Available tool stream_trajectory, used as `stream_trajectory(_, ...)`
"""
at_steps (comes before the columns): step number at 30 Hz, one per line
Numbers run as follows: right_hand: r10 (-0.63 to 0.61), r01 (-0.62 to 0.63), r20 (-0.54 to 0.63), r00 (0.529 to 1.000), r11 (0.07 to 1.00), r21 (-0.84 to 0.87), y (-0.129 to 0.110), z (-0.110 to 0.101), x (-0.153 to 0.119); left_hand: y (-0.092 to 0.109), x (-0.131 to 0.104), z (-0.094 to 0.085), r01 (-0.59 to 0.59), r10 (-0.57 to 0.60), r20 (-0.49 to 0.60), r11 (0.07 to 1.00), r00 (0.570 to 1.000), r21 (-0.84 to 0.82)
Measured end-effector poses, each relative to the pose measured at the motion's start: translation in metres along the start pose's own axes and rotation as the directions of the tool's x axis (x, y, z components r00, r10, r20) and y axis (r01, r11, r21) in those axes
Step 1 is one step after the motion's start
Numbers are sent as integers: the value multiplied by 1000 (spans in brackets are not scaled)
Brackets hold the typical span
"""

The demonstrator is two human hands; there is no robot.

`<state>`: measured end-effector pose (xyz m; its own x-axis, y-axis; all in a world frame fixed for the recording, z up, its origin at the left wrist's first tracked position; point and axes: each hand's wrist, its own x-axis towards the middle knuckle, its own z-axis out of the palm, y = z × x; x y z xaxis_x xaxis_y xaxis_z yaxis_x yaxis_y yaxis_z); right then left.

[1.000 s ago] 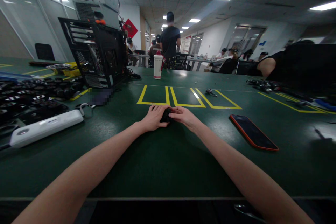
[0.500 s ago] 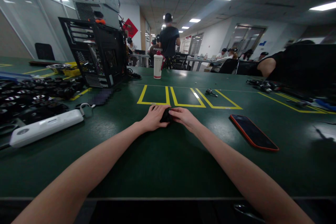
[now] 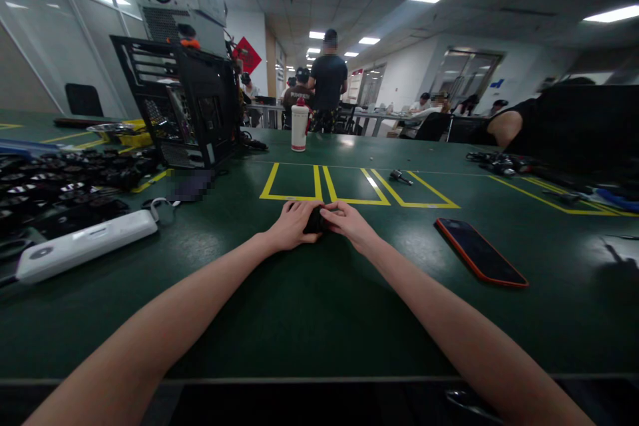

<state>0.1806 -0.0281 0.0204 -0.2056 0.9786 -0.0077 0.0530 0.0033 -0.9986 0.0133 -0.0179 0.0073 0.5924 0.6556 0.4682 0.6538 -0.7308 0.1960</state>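
Between my two hands is a small black object [image 3: 314, 220], its kind not clear because fingers cover much of it. My left hand [image 3: 292, 226] grips it from the left, thumb low and fingers over the top. From the right, the fingertips of my right hand [image 3: 349, 223] pinch its edge. Both hands rest low over the green table [image 3: 319, 306], just in front of the yellow tape outlines [image 3: 289, 197]. Farther back, near the right-hand outline, lies a small dark metal part [image 3: 400, 177].
An orange-cased phone [image 3: 482, 253] lies to the right. On the left are a white power strip [image 3: 87, 246], a heap of black fans [image 3: 64, 180] and an open computer case [image 3: 194, 106]. A white cup [image 3: 299, 126] stands behind. A person's arm [image 3: 505, 128] is at far right.
My hands stay in nearly the same place around the black object, with only slight finger movement. In the background, the standing person has shifted a little to the right.
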Motion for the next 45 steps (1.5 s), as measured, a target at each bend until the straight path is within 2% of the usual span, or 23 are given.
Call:
stream_trajectory(5, 68, -67, -39, 997, 998, 12, -2, 0, 4, 0, -1, 0, -5, 5, 3, 1000, 1000, -1)
stream_trajectory(10, 118, -118, 16, 993, 993, -11, -8, -2, 2, 0, 0, 0, 1, -1, 7, 1000, 1000, 2)
stream_trajectory(16, 31, -29, 77, 997, 999, -23, -3, -3, -2, 1, 0, -1, -1, 1, 8, 1000, 1000, 0)
stream_trajectory(22, -41, 41, -21, 999, 999, -22, 3, 1, 1, 2, 0, -3, 1, -1, 8, 1000, 1000, -13)
stream_trajectory(26, 26, -27, -55, 998, 1000, -13, 2, 0, 6, 3, 0, -4, 5, -5, 16, 1000, 1000, -10)
stream_trajectory(29, 39, -39, -16, 999, 999, -33, 1, -1, 7, 3, -1, -4, 7, -7, 21, 1000, 1000, -5)
stream_trajectory(38, -162, 167, 46, 986, 977, -136, -1, -2, -3, 0, 0, 0, -3, 3, 18, 1000, 1000, 4)
stream_trajectory(42, -163, 163, 4, 987, 982, -97, 4, 0, 0, 0, 0, -2, 0, 0, 20, 1000, 1000, -8)
stream_trajectory(45, -108, 106, -36, 994, 993, -59, 6, 1, 5, 0, -1, -2, -2, 2, 16, 1000, 1000, -11)
